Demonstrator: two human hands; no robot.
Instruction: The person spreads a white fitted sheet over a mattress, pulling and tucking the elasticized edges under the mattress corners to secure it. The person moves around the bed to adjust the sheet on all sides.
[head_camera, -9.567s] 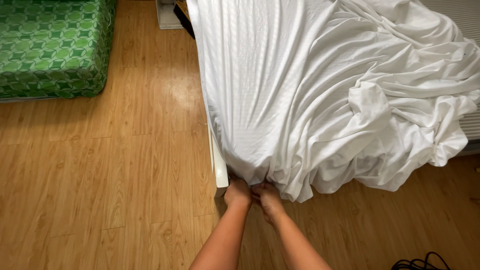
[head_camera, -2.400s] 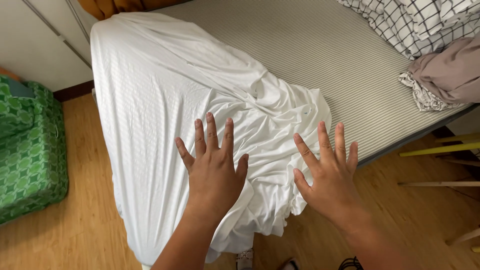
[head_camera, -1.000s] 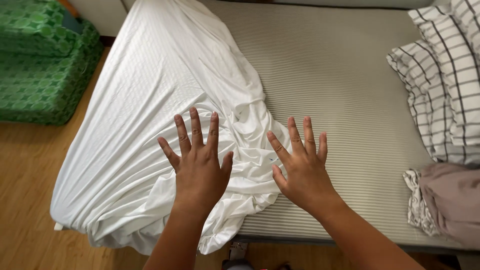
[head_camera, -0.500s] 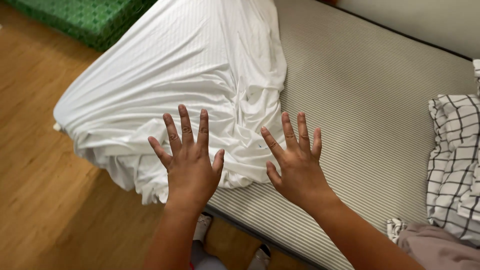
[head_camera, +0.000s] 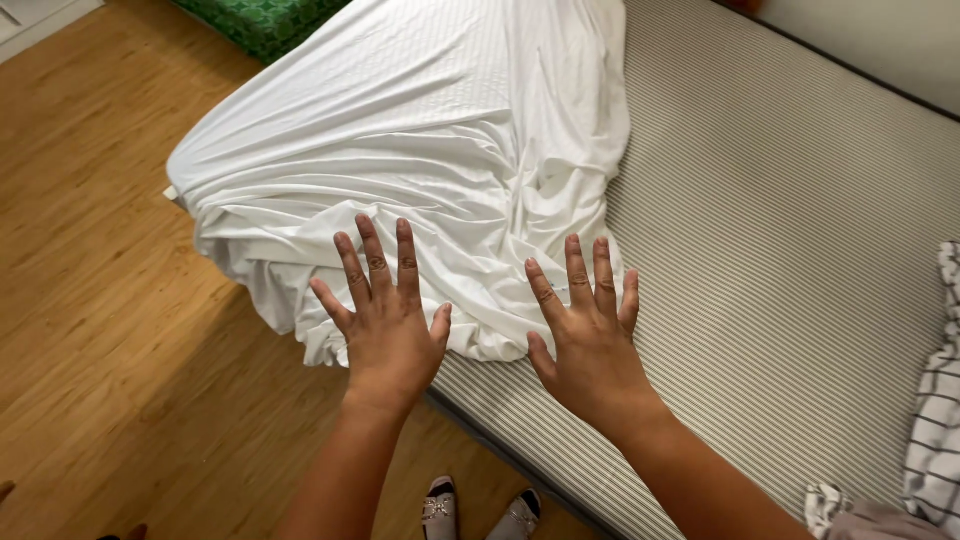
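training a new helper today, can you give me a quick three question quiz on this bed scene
1. True or false: the white sheet covers the whole mattress.
2. Multiple choice: how are the left hand and right hand shaped? A) fists gripping cloth B) open with fingers spread C) pinching a corner
3. Short answer: what kind of floor lies beside the bed?

Key:
1. False. The sheet is bunched over one end, and most of the striped mattress is bare.
2. B. Both hands are open over the near edge of the sheet, holding nothing.
3. Wood.
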